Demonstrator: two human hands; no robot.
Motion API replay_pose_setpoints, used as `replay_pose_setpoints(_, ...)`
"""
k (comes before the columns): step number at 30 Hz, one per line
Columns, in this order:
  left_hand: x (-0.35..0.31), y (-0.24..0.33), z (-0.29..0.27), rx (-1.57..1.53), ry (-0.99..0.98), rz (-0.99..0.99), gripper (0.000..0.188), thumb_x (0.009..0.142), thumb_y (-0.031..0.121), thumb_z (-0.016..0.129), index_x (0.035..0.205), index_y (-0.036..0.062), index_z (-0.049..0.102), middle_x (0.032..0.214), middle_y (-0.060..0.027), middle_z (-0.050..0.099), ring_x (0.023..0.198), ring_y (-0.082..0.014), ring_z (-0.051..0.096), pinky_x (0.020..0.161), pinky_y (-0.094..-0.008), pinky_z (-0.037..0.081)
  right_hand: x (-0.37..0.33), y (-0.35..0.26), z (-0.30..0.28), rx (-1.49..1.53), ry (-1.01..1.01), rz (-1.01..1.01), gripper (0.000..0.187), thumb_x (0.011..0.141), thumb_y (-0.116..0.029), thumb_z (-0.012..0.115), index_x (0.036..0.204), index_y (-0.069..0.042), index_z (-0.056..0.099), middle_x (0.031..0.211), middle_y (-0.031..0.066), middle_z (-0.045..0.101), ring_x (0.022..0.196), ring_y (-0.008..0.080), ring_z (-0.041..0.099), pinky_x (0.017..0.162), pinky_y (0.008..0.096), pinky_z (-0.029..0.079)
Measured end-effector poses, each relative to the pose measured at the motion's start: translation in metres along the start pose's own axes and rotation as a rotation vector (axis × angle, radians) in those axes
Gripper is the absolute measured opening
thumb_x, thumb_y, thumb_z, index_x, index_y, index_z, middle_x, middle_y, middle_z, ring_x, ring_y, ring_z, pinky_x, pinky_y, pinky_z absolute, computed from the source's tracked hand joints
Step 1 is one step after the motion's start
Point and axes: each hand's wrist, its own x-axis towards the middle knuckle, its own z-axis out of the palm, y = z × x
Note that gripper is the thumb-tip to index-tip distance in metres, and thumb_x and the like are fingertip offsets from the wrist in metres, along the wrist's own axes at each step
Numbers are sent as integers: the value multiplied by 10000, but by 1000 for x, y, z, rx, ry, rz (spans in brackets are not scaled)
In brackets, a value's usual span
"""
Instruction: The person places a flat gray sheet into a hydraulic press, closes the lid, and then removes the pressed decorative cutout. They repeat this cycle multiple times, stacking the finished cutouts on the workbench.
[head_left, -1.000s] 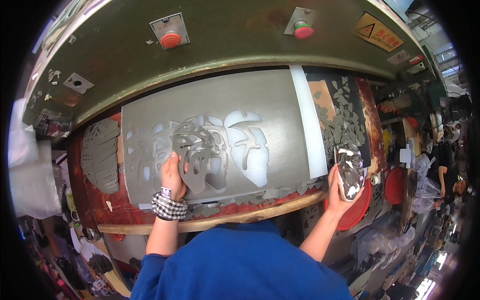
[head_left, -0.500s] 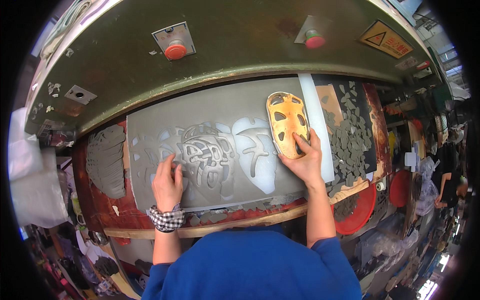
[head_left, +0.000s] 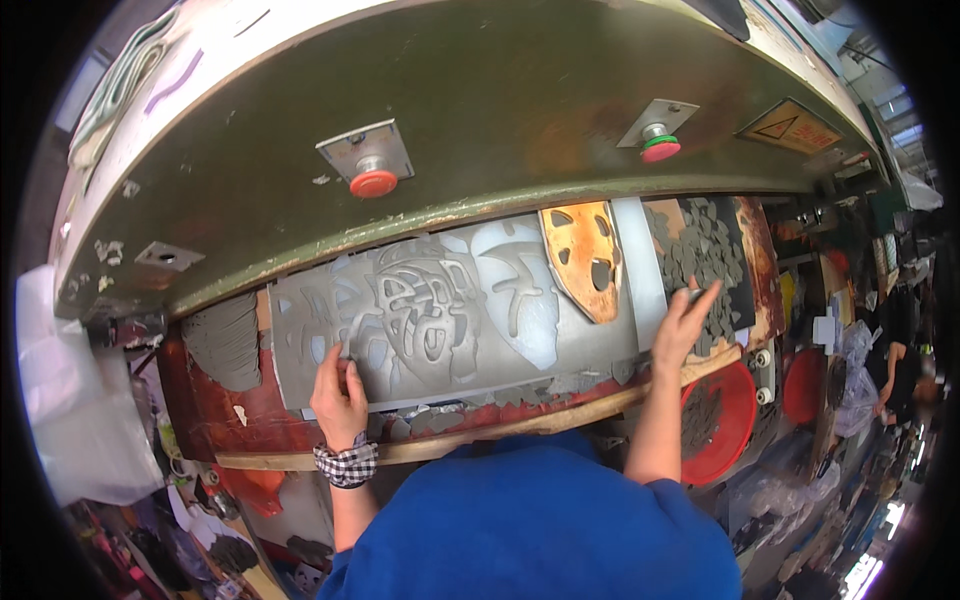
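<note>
A yellow sole-shaped cutting die (head_left: pixel 583 250) with several openings lies on a dark grey foam sheet (head_left: pixel 602 345). Its far end is hidden under the green press beam. Left of it, the sheet is full of cut-out holes, with a paler surface showing through. My left hand (head_left: pixel 340 397), with a checked band at the wrist, rests at the near left part of the sheet, fingers apart and holding nothing. Off the die, my right hand (head_left: pixel 680 328) hovers by a heap of small grey scraps (head_left: pixel 697 250), its fingers spread and nothing visible in them.
The green press beam (head_left: pixel 520 110) spans the far side, carrying a red push button (head_left: pixel 373 178) and a green-and-red one (head_left: pixel 660 146). A stack of grey cut pieces (head_left: pixel 222 343) lies at the left. A red basin (head_left: pixel 735 425) stands at the near right, beyond a wooden edge strip (head_left: pixel 450 447).
My right hand has let go of the cutting die and moved right. The view has shifted, and the beam now covers the die's far end. My left hand stays near the sheet's left part.
</note>
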Motion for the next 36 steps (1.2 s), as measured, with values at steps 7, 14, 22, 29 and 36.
replay_pose_setpoints(7,-16,-16,40,-90,-51,110,353,843,32,621,1193,8,585,747,-120,604,621,-257,586,599,-353,488,84,-54,37,-215,140,-326,760,948,-305,517,1466,83,117,1471,317,263,1355,405,311,1127,438,229)
replay_pose_setpoints(14,28,-26,84,-107,24,93,310,835,33,623,1142,6,589,630,-72,563,546,-212,558,533,-339,457,110,-126,131,-159,178,-646,948,918,-528,490,1469,81,16,1501,359,11,1403,486,74,1134,530,101)
replay_pose_setpoints(22,44,-25,77,-58,-7,45,220,849,69,614,1064,32,590,610,-69,572,523,-228,559,527,-350,453,90,-89,118,-140,43,-573,970,869,-428,621,1468,78,50,1501,327,94,1387,467,142,1126,525,140)
replay_pose_setpoints(29,35,-20,76,14,4,301,71,768,96,655,833,69,668,709,-113,585,728,-320,581,736,-441,464,-54,-32,90,-88,-461,-546,273,740,-144,744,981,-24,691,867,134,684,795,300,621,821,387,464)
replay_pose_setpoints(36,-11,-19,69,-14,-64,198,65,734,89,667,713,35,638,754,-141,566,795,-348,543,754,-440,424,-79,-12,58,-83,-568,-581,170,779,-113,692,913,-9,690,842,129,676,855,301,610,828,391,459)
